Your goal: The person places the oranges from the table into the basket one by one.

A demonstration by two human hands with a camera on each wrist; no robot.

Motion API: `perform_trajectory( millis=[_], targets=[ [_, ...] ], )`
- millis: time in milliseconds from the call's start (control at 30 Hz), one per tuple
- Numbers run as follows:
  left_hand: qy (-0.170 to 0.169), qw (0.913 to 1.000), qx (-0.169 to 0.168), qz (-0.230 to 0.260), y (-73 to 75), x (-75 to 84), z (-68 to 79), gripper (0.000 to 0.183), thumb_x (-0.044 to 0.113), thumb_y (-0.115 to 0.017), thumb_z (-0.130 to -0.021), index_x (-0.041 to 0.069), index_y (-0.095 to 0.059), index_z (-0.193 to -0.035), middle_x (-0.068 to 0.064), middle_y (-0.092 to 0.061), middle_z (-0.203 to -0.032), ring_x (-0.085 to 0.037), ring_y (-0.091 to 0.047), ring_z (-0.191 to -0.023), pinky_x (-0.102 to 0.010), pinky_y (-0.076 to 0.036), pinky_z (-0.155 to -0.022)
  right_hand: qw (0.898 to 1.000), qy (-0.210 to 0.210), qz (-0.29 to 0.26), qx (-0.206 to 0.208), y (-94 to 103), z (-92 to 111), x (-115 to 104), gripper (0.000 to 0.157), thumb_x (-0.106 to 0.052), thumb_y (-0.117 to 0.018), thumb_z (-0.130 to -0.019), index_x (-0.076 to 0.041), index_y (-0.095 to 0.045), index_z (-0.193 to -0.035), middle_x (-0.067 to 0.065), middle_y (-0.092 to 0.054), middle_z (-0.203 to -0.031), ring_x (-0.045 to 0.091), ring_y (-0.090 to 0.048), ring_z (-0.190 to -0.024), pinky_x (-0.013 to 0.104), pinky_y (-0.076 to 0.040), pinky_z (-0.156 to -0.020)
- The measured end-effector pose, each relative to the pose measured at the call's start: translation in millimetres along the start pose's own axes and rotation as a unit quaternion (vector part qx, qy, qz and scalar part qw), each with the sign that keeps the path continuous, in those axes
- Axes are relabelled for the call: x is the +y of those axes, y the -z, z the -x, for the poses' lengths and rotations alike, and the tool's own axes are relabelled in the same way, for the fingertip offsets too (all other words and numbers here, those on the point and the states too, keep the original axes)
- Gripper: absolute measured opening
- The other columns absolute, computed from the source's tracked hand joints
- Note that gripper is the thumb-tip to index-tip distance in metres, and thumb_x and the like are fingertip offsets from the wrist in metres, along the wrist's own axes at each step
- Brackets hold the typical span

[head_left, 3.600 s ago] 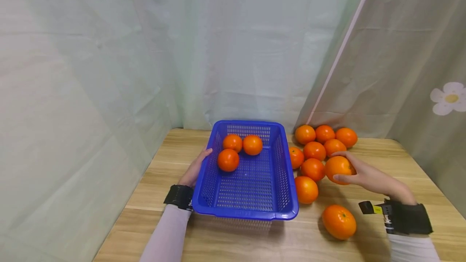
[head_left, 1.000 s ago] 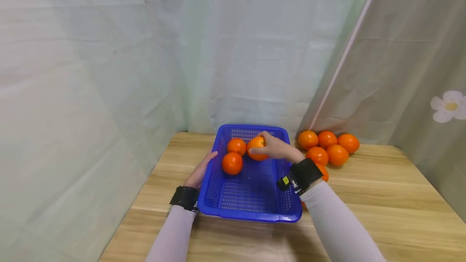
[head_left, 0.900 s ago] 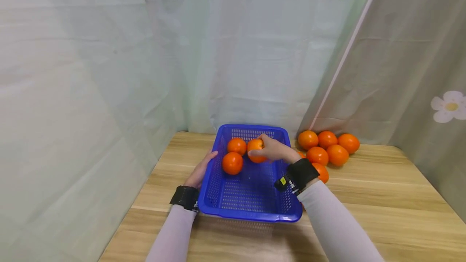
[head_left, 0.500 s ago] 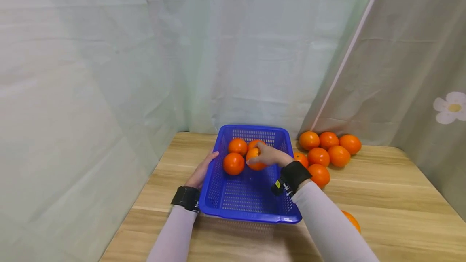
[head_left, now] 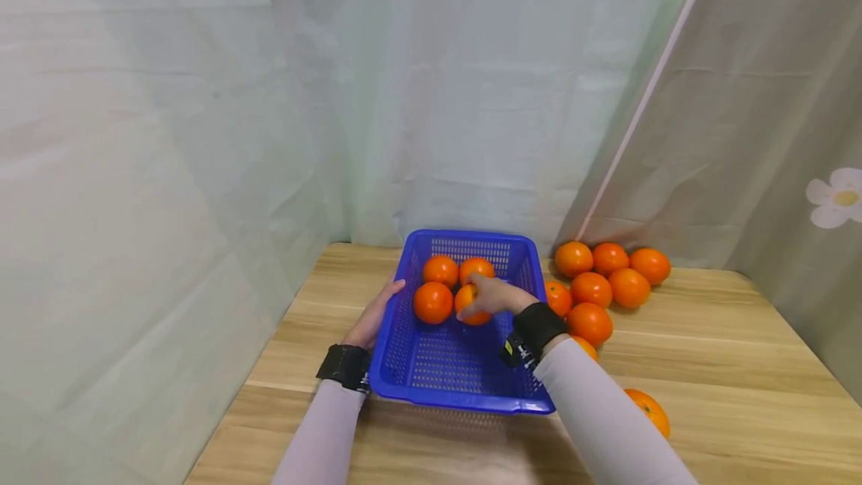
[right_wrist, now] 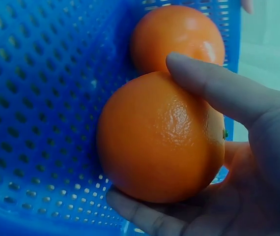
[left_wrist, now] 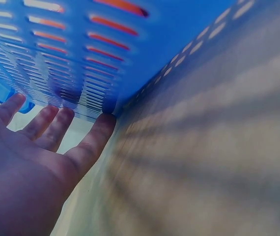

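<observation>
**A flower on the cloth**

The cloth hangs behind the table and along both sides. It is pale, with creases, and looks darker and greyer on the right. A thin, light line slants down between the two shades. The flower, cut off at the right edge, has white petals and a yellow middle. The table is light brown wood with long streaks.

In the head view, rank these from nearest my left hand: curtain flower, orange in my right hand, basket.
1. Basket, touching your left hand.
2. Orange, gripped by your right hand.
3. Flower, far right on the curtain.
</observation>
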State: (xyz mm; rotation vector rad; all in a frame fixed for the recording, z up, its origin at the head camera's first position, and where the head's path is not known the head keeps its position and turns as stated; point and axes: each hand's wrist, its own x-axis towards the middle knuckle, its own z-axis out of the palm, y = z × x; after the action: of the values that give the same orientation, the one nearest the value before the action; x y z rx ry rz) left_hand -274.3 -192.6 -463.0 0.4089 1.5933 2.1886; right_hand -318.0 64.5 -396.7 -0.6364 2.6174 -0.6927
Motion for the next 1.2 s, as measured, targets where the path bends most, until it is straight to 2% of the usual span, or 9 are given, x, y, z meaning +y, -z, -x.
perform_trajectory(
  millis=[367, 600, 833, 1200],
  targets=[
    [0.002, 1.0, 0.001, -0.007, 0.8, 0.7, 0.1, 0.057, 0.046, -0.028, -0.104, 0.043, 0.004, -0.151, -0.013, -0.003, -0.161, -0.045, -0.03, -0.134, -0.066, -0.032, -0.101, 1.0, 0.006, 0.003, -0.013, -3.8, -0.4, -0.9, 0.07, -0.031, -0.079, -0.077, -0.006, -0.043, -0.133, 0.017, -0.057, -0.121, 0.033, -0.05, -0.115, 0.046, -0.041, -0.1],
    [0.005, 1.0, 0.007, -0.004, 0.3, 0.6, -0.4, 0.058, 0.047, -0.03, -0.103, 0.044, 0.003, -0.151, -0.009, -0.005, -0.161, -0.041, -0.028, -0.136, -0.064, -0.031, -0.103, 1.0, 0.019, -0.011, -0.012, -1.5, 0.8, -0.1, 0.069, -0.032, -0.078, -0.079, -0.006, -0.044, -0.133, 0.017, -0.057, -0.119, 0.032, -0.051, -0.112, 0.047, -0.041, -0.099],
    [0.019, 0.9996, 0.016, -0.013, 0.7, 1.5, 0.9, 0.059, 0.05, -0.031, -0.102, 0.043, 0.002, -0.151, -0.01, -0.008, -0.16, -0.042, -0.031, -0.134, -0.063, -0.035, -0.101, 1.0, 0.015, -0.017, -0.019, 0.9, 0.4, 1.2, 0.07, -0.033, -0.077, -0.08, -0.007, -0.043, -0.136, 0.018, -0.054, -0.126, 0.033, -0.049, -0.115, 0.048, -0.04, -0.1],
    [0.008, 0.9999, 0.006, -0.008, 2.1, 0.5, 0.3, 0.058, 0.048, -0.03, -0.103, 0.044, 0.001, -0.151, -0.01, -0.004, -0.161, -0.042, -0.03, -0.135, -0.064, -0.034, -0.101, 0.999, -0.003, -0.029, -0.023, 5.9, 6.2, -2.5, 0.066, -0.032, -0.073, -0.084, -0.009, -0.043, -0.138, 0.018, -0.049, -0.135, 0.033, -0.047, -0.118, 0.05, -0.037, -0.102]
  ],
)
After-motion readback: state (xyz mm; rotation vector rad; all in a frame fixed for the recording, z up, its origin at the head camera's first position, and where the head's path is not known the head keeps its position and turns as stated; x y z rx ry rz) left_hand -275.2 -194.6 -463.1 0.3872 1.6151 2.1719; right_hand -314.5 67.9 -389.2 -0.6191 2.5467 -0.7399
